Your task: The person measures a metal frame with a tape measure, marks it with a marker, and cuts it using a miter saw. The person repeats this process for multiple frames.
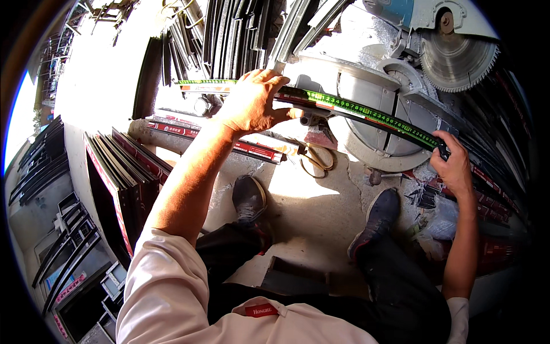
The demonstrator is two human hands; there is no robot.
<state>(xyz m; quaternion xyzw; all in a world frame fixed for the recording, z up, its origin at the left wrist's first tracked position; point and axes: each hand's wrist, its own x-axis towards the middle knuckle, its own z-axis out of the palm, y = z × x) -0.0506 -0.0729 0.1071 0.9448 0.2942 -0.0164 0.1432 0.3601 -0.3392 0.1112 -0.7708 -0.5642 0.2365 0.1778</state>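
Note:
A bright green tape measure [366,110] is stretched along a long dark profile bar [395,129] that slants down to the right across the saw table. My left hand [252,104] is wrapped over the bar and tape toward their left end, its thumb pointing right along the near side. At the right end, my right hand [454,165] is closed on the tape measure, close to the bar's end. A miter saw stands under and behind the bar. Its round toothed blade [458,60] is raised at the upper right, apart from both hands.
Bundles of dark profile bars [235,40] lie beyond the saw. Red-labelled strips [252,150] rest below my left hand, and stacked panels [123,172] stand at the left. A yellowish loop of cord [316,161] and clear plastic [442,221] lie near my shoes.

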